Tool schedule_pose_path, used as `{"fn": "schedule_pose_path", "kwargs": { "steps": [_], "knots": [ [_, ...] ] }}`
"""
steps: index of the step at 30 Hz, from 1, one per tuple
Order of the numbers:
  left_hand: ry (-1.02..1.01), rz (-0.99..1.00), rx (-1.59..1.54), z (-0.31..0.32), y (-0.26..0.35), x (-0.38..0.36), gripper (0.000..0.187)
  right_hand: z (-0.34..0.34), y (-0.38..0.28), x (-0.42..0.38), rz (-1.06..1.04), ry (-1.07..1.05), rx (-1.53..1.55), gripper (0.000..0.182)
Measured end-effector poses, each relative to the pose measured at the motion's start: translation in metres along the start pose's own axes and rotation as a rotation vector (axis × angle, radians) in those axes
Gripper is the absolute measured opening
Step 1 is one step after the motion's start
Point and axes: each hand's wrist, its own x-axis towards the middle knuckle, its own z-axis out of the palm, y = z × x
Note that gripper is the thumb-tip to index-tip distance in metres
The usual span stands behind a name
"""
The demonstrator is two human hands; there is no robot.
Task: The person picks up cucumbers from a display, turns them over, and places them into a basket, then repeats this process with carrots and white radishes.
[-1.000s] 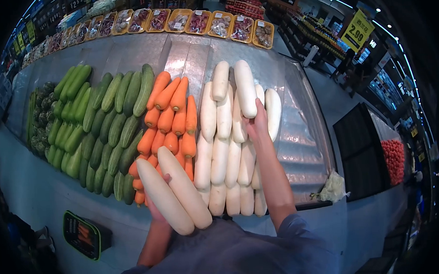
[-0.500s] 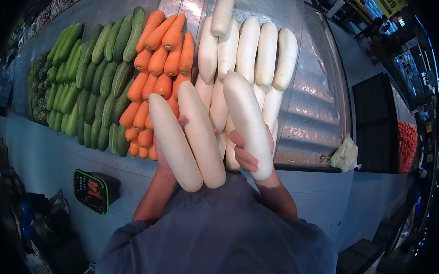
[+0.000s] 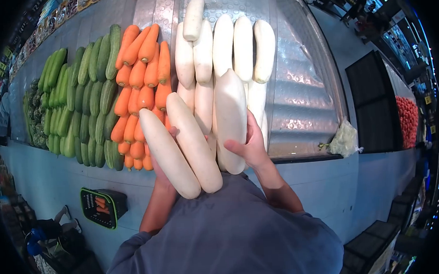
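Two long white radishes (image 3: 194, 143) lie side by side, tilted, in front of my chest. My left hand (image 3: 163, 174) is closed around them from below and behind, mostly hidden, with a fingertip showing between them. My right hand (image 3: 253, 144) grips another white radish (image 3: 231, 114) near its lower end, thumb across the front and the other fingers hidden behind it. This radish stands nearly upright in view, over the front of the stacked white radishes (image 3: 224, 46) on the display. One radish (image 3: 193, 19) rests on top of that stack at the back.
Carrots (image 3: 137, 74) are stacked left of the radishes, then cucumbers (image 3: 94, 98) and other green vegetables (image 3: 55, 78). A ridged metal surface (image 3: 298, 94) lies to the right, with a tied plastic bag (image 3: 343, 140) at its corner. A basket (image 3: 116, 217) with carrots stands on the floor.
My right hand has turned from fingers in front to thumb in front, and its radish is more upright. My left hand still holds its two radishes, slightly lower. The view has shifted.
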Motion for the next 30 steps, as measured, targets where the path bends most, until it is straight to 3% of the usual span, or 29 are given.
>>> {"fn": "schedule_pose_path", "kwargs": {
  "steps": [1,3,4,6,8,10,12,14,16,17,19,23,25,28,30],
  "knots": [
    [0.159,-0.041,0.085,-0.005,0.003,0.000,0.065,0.001,-0.001,0.000,0.004,-0.005,0.003,0.108],
    [0.152,-0.060,0.013,-0.013,0.000,0.002,0.065,0.003,-0.004,-0.004,0.102,0.042,0.186,0.087],
    [0.143,-0.076,-0.061,-0.014,-0.001,0.001,0.065,-0.009,0.003,-0.007,0.121,0.030,0.193,0.087],
    [0.131,0.025,-0.032,-0.017,-0.003,-0.009,0.069,-0.041,0.026,-0.010,0.422,-0.236,0.575,0.075],
    [0.143,0.000,-0.073,-0.026,-0.004,-0.007,0.069,-0.017,0.011,-0.012,0.391,-0.344,0.596,0.072],
    [0.049,0.035,-0.054,-0.037,-0.005,-0.005,0.068,0.039,-0.036,-0.014,0.281,0.070,0.155,0.072],
    [0.268,0.137,-0.086,-0.036,-0.009,-0.003,0.070,0.043,-0.019,-0.017,0.167,-0.001,0.162,0.073],
    [0.256,0.137,0.052,-0.032,-0.009,-0.004,0.075,0.057,-0.014,-0.018,0.011,-0.109,-0.193,0.078],
    [0.106,-0.022,-0.256,-0.033,-0.007,-0.002,0.080,0.074,-0.010,-0.020,0.004,-0.091,-0.266,0.081],
    [0.104,-0.018,-0.259,-0.030,-0.005,-0.002,0.080,0.080,-0.007,-0.021,0.042,-0.078,-0.287,0.083],
    [-0.157,-0.165,-0.170,-0.022,0.002,-0.003,0.074,0.090,-0.012,-0.023,0.169,-0.074,-0.371,0.087],
    [-0.158,-0.166,-0.355,-0.038,0.004,-0.012,0.079,0.107,-0.012,-0.026,0.047,-0.097,-0.727,0.085],
    [0.097,-0.089,-0.546,-0.073,-0.001,-0.017,0.079,0.108,-0.002,-0.026,-0.066,-0.159,-0.811,0.079],
    [0.182,-0.095,-0.602,-0.102,-0.001,-0.022,0.078,0.109,-0.010,-0.023,0.006,-0.247,-0.800,0.073],
    [0.155,-0.048,-0.507,-0.064,0.013,-0.023,0.080,0.109,-0.012,-0.013,-0.042,-0.264,-0.809,0.064]
  ]
}}
